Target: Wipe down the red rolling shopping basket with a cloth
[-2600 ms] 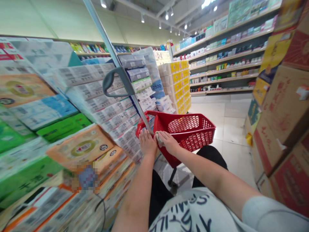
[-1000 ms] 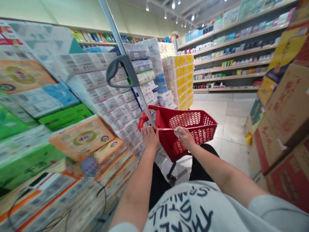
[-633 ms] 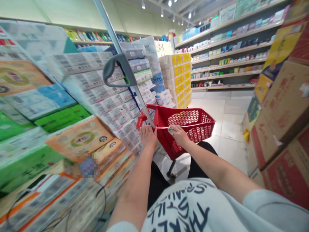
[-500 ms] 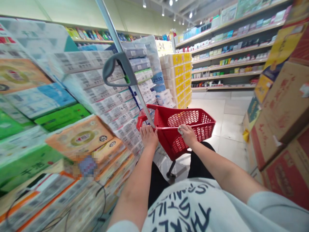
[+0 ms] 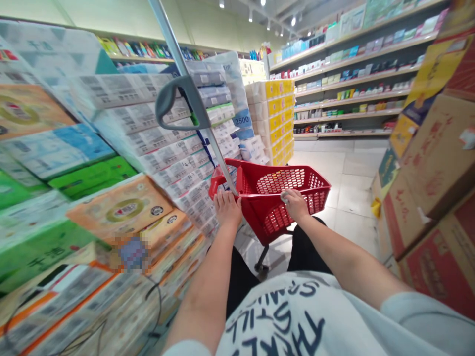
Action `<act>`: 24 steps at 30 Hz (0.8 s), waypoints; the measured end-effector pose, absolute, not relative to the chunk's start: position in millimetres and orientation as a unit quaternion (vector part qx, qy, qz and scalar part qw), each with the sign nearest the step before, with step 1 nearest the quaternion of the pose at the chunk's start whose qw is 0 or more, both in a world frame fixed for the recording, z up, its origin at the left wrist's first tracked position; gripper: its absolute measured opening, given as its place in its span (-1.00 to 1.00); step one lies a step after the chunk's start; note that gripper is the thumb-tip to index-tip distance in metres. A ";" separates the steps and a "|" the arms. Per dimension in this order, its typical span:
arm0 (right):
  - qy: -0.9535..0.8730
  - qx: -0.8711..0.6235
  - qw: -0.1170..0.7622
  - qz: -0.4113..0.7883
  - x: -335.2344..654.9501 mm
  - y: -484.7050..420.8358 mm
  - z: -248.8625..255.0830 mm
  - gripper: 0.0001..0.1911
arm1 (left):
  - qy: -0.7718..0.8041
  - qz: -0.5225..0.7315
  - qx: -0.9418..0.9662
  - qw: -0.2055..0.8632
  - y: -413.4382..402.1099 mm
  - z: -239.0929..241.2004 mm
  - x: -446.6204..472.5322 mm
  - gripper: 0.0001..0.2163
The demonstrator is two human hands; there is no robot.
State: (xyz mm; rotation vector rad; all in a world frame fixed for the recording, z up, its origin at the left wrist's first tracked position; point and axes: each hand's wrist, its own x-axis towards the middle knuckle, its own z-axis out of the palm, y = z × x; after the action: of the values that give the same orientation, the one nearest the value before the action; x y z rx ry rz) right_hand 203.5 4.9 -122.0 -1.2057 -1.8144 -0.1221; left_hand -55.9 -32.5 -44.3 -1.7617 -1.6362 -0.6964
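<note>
A red plastic rolling shopping basket (image 5: 260,212) with perforated sides stands on the floor in front of my knees. Its metal pole rises to the left and carries a grey loop handle (image 5: 181,106). My left hand (image 5: 227,210) grips the basket's near left corner, fingers over the rim beside the pole's base. On the near long rim, my right hand (image 5: 297,205) is closed around a small crumpled whitish cloth (image 5: 284,196), which touches the rim. Most of the cloth is hidden in the fingers. The visible inside of the basket holds nothing.
Stacked tissue packs (image 5: 133,128) line my left, close to the basket. Yellow-and-white packs (image 5: 274,121) stand beyond it. Cardboard boxes (image 5: 426,158) are piled on the right. A tiled floor (image 5: 345,173) leads to stocked shelves (image 5: 345,84) at the back.
My right hand has slid to the right along the basket's near rim with the cloth. The left hand stays at the corner. The view has shifted very slightly.
</note>
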 end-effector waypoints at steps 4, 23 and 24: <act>-0.686 -0.567 0.456 -0.016 206.3 13.3 -119.2 -0.73 | -0.622 -0.269 -0.669 0.306 -30.6 -41.6 -50.8 -0.58; -0.881 -0.249 0.401 -0.034 104.2 -16.9 -103.8 -0.72 | -0.633 -0.247 -0.666 0.307 -25.7 -42.6 -61.2 -0.57; -0.887 -0.277 0.368 -0.031 114.4 -15.8 -116.6 -0.73 | -0.633 -0.249 -0.666 0.307 -25.7 -42.9 -60.9 -0.56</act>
State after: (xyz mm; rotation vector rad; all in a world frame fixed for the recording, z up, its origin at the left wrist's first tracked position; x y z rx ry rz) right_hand 114.4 -15.8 -116.6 -0.7104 -2.2785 -0.0800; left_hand -60.9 -25.7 -42.9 -1.7613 -1.6749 -0.6581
